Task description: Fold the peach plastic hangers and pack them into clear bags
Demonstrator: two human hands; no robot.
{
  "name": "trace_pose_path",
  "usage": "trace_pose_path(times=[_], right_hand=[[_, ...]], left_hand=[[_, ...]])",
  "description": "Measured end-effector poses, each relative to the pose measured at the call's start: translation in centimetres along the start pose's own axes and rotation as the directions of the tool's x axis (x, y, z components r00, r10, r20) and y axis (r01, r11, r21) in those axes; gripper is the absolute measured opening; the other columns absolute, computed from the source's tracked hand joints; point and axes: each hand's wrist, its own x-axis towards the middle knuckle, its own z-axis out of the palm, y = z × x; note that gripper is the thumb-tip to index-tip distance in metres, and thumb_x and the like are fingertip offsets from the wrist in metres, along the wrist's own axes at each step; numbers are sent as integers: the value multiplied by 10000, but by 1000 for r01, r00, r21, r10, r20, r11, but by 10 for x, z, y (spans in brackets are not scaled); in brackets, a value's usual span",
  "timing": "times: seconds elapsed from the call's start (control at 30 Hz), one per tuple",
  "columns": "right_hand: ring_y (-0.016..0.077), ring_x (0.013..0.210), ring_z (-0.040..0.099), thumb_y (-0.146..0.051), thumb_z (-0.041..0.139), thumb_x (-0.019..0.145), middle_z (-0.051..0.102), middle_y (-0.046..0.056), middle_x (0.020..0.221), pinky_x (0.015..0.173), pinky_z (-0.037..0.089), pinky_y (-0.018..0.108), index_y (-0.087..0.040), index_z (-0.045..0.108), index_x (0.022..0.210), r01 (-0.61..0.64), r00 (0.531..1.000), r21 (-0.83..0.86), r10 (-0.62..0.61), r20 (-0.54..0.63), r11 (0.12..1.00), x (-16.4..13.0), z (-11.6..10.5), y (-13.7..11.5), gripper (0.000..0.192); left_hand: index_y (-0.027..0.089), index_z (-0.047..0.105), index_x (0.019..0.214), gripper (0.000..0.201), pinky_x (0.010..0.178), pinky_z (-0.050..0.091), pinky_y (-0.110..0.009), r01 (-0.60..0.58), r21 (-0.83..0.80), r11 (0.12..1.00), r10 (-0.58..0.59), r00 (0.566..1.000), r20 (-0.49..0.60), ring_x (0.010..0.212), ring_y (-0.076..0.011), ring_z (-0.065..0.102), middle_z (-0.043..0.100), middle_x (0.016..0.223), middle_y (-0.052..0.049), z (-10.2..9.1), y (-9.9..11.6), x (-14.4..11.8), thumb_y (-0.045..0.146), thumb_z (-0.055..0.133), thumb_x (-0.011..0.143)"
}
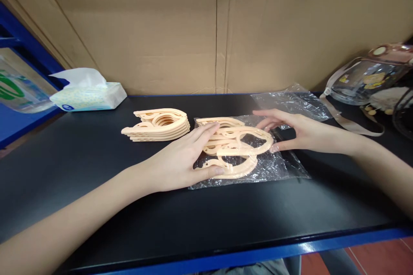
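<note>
Several peach plastic folding hangers (pixel 237 151) lie overlapped in a clear plastic bag (pixel 274 167) on the black table (pixel 206 219). My left hand (pixel 183 159) rests on the left side of this bag, fingers stretched out and thumb apart along the lower hanger. At the bag's right side is my right hand (pixel 290 131), fingers and thumb spread around the ends of the hangers; whether it touches the plastic is hard to tell. Left of the bag, a neat stack of matching folded hangers (pixel 158 125) sits uncovered.
Another clear plastic bag (pixel 293 102) lies behind my right hand. A tissue pack (pixel 88 94) stands at the back left. At the right are a clear bottle (pixel 368 78) and its strap (pixel 355 125). A cardboard wall (pixel 155 30) closes off the back, and a blue frame (pixel 19 116) the left.
</note>
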Motion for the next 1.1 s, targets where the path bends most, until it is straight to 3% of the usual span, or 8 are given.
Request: trace_pose_path(times=[0.33,0.7,0.97,1.1], right_hand=[[232,1022,613,-423,712,772,647,70,1160,959,474,470,-272,448,1373,31,996,78,-25,-81,996,6,11,0,673],[203,903,608,-388,716,773,644,52,1067,883,488,450,-279,487,1315,74,977,143,-43,-210,987,14,35,-4,598],[189,864,609,-402,693,787,646,51,1038,838,502,404,-257,498,1286,68,976,141,-36,-215,988,14,39,-3,555],[198,898,617,-435,639,828,648,44,1022,862,504,394,-265,461,1329,50,982,55,-39,-186,997,15,36,-4,558]], left_hand=[[185,109,1520,851,1125,300,-440,-14,-4,1000,14,1000,-19,1408,-288,280,210,1563,-131,0,-1,0,627,465,887],[135,162,1507,835,1124,295,-454,-28,45,999,30,999,-26,1405,-292,281,237,1551,-153,0,0,0,634,437,896],[129,168,1505,808,1144,274,-422,-78,104,992,83,995,-53,1414,-260,264,245,1553,-128,2,-2,1,620,415,913],[127,232,1494,751,1157,223,-483,-90,213,973,99,994,-34,1432,-292,216,237,1557,-123,-1,2,4,621,336,938]])
